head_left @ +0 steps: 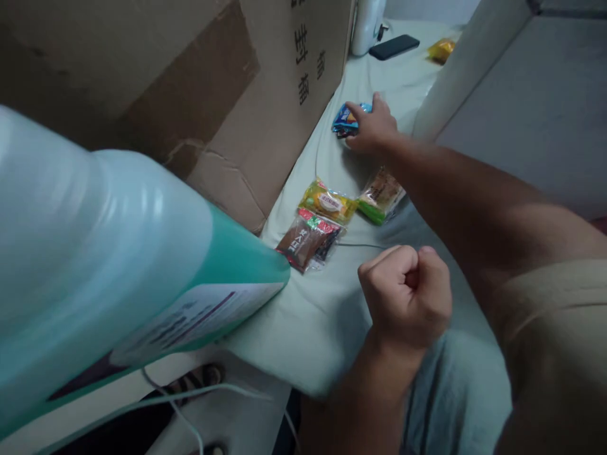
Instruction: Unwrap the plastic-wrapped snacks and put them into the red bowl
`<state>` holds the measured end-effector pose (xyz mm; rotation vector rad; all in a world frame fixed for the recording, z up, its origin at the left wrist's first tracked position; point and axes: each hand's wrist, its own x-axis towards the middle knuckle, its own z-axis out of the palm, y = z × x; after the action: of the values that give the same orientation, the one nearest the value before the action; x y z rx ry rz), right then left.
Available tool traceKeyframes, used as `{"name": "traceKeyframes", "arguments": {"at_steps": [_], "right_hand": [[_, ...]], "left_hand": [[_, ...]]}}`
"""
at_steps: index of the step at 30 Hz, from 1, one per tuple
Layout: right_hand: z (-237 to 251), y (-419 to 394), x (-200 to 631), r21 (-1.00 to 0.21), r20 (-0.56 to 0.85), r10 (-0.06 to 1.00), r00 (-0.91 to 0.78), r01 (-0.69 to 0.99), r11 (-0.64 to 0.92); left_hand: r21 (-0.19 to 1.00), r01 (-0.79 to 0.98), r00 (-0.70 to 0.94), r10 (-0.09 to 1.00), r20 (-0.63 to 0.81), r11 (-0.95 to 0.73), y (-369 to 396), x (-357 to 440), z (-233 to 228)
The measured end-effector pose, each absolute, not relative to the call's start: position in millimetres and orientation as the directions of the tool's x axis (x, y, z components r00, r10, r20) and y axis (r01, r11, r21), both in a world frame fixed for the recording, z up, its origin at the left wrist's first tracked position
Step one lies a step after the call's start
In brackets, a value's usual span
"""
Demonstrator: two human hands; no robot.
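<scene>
My right hand [374, 126] reaches far forward, its index finger and thumb around the near side of a small blue snack packet [342, 121] on the pale cloth. Its other fingers are partly raised. Closer to me, my left hand [405, 294] is a closed fist above the cloth, with nothing showing in it. Between the hands lie a yellow snack packet [327, 201], a brown and red snack packet [308, 240] overlapping its near edge, and a clear packet with a green end [380, 194] partly behind my right forearm.
A large cardboard box [275, 114] walls off the left side. In front of it stands a big bottle of green liquid [227, 253]. Further back are a dark phone [394, 47], a white bottle [367, 25] and an orange-yellow packet [442, 50]. White cables [222, 387] hang at the lower left.
</scene>
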<state>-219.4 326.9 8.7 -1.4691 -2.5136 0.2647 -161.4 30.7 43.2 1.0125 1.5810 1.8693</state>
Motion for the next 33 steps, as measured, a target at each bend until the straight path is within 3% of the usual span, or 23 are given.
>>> {"name": "traceKeyframes", "arguments": {"at_steps": [6, 10, 12, 14, 17, 20, 24, 27, 31, 33], "right_hand": [[-7, 342, -222, -0.31, 0.062, 0.88, -0.471, 0.829, 0.466], [6, 299, -224, -0.271, 0.012, 0.868, -0.496, 0.834, 0.48], [16, 265, -218, -0.256, -0.042, 0.842, -0.538, 0.821, 0.511], [24, 229, -205, -0.234, -0.08, 0.787, -0.612, 0.779, 0.582], [28, 182, -175, -0.158, -0.06, 0.739, -0.671, 0.737, 0.657], [25, 150, -144, -0.118, -0.008, 0.768, -0.64, 0.763, 0.635], [20, 116, -102, -0.114, -0.017, 0.826, -0.564, 0.821, 0.559], [15, 86, -64, -0.077, 0.002, 0.852, -0.523, 0.85, 0.521], [5, 41, -5, -0.038, 0.114, 0.855, -0.507, 0.857, 0.513], [-2, 19, 25, -0.079, 0.171, 0.855, -0.489, 0.859, 0.506]], "left_hand": [[0.972, 0.084, -0.609, 0.761, 0.226, -0.221, 35, -164, 42], [0.974, 0.089, -0.623, 0.751, 0.218, -0.209, 30, -164, 42], [0.967, 0.167, -0.671, 0.697, 0.253, -0.191, 27, -168, 41], [0.949, 0.288, -0.741, 0.598, 0.306, -0.128, 24, -175, 41], [0.906, 0.403, -0.808, 0.515, 0.287, 0.128, 19, -188, 43], [0.822, 0.416, -0.821, 0.55, 0.155, 0.389, 15, -194, 45], [0.752, 0.398, -0.772, 0.635, -0.035, 0.525, 14, -192, 48], [0.727, 0.431, -0.688, 0.716, -0.119, 0.535, 15, -190, 48], [0.751, 0.489, -0.581, 0.808, -0.099, 0.444, 19, -183, 46], [0.764, 0.502, -0.535, 0.84, -0.094, 0.406, 22, -176, 45]]}}
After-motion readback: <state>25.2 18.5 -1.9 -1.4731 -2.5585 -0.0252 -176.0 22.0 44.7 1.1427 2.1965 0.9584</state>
